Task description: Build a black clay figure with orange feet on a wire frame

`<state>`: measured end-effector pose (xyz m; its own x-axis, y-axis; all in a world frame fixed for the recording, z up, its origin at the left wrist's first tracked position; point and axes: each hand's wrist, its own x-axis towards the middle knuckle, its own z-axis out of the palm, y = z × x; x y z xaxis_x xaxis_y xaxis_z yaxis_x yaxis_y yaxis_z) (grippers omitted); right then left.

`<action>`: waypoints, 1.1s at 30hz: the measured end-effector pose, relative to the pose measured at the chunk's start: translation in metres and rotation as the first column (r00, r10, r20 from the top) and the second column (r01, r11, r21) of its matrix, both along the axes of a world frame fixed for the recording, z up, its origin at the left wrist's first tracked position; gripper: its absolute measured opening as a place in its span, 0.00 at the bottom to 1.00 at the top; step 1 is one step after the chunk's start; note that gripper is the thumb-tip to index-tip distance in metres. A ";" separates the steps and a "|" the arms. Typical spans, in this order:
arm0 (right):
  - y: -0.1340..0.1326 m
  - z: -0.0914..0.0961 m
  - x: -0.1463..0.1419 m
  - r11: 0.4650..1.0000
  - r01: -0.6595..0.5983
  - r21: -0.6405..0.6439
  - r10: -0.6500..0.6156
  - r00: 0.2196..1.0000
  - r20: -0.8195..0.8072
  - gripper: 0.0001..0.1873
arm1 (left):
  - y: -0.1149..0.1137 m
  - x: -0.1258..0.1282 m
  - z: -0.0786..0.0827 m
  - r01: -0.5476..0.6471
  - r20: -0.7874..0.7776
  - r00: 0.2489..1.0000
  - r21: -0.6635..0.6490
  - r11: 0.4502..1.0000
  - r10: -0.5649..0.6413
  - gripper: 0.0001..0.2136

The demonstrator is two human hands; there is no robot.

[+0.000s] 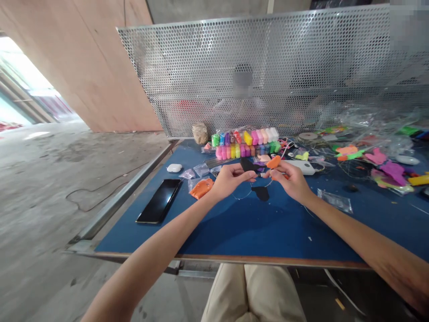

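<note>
My left hand point(230, 180) pinches a black felt-like piece point(248, 164) above the middle of the blue table. Close beside it, my right hand point(292, 180) is closed on an orange felt-like piece point(273, 162), and more orange shows under its fingers. A thin pale thread hangs between the two hands. Another black piece point(260, 193) is just below them; whether it lies on the table or hangs from the thread, I cannot tell. Left of my left wrist lies an orange piece point(201, 188) with a clear bag around it.
On the blue table point(214, 237) are a black phone point(158, 201), a white earbud case point(174, 167), a stone point(200, 133) and rows of coloured clay packs point(248, 144). Colourful cutouts point(392, 172) and plastic bags crowd the right. A perforated metal panel point(214, 67) stands behind.
</note>
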<state>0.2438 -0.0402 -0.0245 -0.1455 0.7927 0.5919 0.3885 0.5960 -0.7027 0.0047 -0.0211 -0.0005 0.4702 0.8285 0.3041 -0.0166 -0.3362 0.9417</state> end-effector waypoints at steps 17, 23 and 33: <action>0.020 0.045 -0.028 0.756 -0.130 0.641 -0.418 0.658 0.626 0.15 | 0.004 -0.005 -0.004 -0.029 0.143 0.988 -0.148 0.989 0.050 0.21; 0.021 0.036 -0.029 0.751 -0.076 0.656 -0.404 0.732 0.548 0.12 | 0.000 -0.003 0.000 -0.091 0.163 0.980 -0.145 0.985 0.114 0.20; 0.018 0.030 -0.022 0.764 -0.118 0.635 -0.330 0.774 0.541 0.08 | -0.010 -0.002 0.008 -0.131 0.092 0.986 -0.077 0.988 0.138 0.19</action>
